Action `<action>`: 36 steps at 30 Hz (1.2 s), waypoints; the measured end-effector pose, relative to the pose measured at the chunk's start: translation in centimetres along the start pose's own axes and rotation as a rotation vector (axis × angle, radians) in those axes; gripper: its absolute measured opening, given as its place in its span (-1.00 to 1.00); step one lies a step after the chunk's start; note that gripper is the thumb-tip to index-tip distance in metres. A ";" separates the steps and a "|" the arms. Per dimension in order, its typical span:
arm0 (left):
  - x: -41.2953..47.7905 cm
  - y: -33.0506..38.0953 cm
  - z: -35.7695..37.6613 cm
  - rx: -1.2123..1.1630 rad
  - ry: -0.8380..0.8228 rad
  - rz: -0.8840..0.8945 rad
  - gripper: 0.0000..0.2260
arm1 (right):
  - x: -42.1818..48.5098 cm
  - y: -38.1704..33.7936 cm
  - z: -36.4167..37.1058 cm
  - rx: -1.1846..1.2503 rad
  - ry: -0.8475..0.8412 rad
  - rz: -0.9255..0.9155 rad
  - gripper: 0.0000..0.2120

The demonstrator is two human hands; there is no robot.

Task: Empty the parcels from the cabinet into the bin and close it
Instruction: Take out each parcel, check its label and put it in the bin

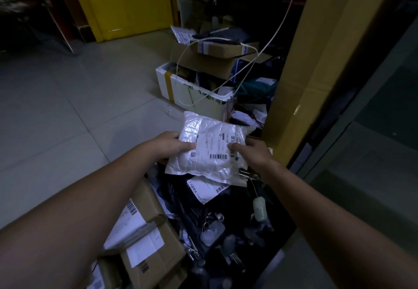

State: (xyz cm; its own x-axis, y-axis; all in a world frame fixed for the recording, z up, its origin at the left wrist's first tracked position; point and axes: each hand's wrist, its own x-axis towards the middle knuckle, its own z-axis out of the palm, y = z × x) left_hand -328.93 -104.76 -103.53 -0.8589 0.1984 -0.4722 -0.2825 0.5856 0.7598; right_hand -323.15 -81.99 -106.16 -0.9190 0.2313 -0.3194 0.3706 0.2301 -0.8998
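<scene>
A white plastic mailer parcel [210,148] with a barcode label is held flat in front of me by both hands. My left hand [173,145] grips its left edge, thumb on top. My right hand [253,152] grips its right edge, thumb on the label. Under the parcel lies a dark heap of parcels [203,209], with another white mailer [208,190] and brown cardboard boxes [144,232] at its left. The yellow cabinet door [300,73] stands open on the right. I cannot tell where the bin's rim is.
A white foam box [192,91] with brown tape sits on the tiled floor ahead, cardboard boxes [217,55] stacked behind it. A thin white cable [267,44] hangs across them. A yellow panel [126,3] stands at the back left. Grey floor tiles [67,107] spread to the left.
</scene>
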 end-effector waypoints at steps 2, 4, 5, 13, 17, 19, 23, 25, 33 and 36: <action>-0.5 -0.1 -0.3 -0.003 0.012 0.006 -0.67 | -0.4 -0.1 -0.1 0.022 -0.021 -0.005 -0.86; -1.0 0.0 -0.4 -0.009 0.018 -0.007 -0.69 | -0.8 -0.5 0.0 0.050 -0.029 -0.005 -0.95; -1.3 0.0 -0.5 -0.007 0.020 -0.014 -0.73 | -0.9 -0.6 0.0 0.053 -0.027 -0.004 -0.94; -2.9 0.5 -0.8 0.137 0.072 -0.037 -0.81 | -1.4 -1.2 -0.6 -0.068 -0.014 0.036 -0.82; -2.7 0.1 -0.8 0.141 0.089 -0.036 -0.83 | -1.6 -1.0 -1.0 -0.086 -0.001 0.031 -0.81; -2.5 0.1 -0.8 0.137 0.100 -0.037 -0.81 | -1.7 -0.9 -1.1 -0.091 0.005 0.037 -0.79; -2.6 0.2 -1.0 0.129 0.114 -0.044 -0.79 | -1.5 -0.7 -1.2 -0.083 -0.004 0.046 -0.71; -2.8 0.3 -1.1 0.135 0.123 -0.040 -0.75 | -1.5 -0.8 -1.3 -0.107 0.004 0.040 -0.67; -6.8 2.8 -2.2 0.439 0.147 -0.044 -0.46 | -4.7 -3.4 -4.2 -0.374 -0.015 -0.017 -0.69; -9.6 5.1 -2.0 0.548 0.107 0.030 -0.53 | -8.0 -5.3 -7.0 -0.458 -0.069 -0.040 -0.57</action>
State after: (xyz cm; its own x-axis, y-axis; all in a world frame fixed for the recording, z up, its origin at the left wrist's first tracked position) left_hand -323.00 -105.28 -94.26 -0.9099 0.1570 -0.3840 -0.0184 0.9094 0.4155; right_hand -316.83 -78.43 -96.75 -0.9348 0.1535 -0.3204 0.3417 0.6352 -0.6926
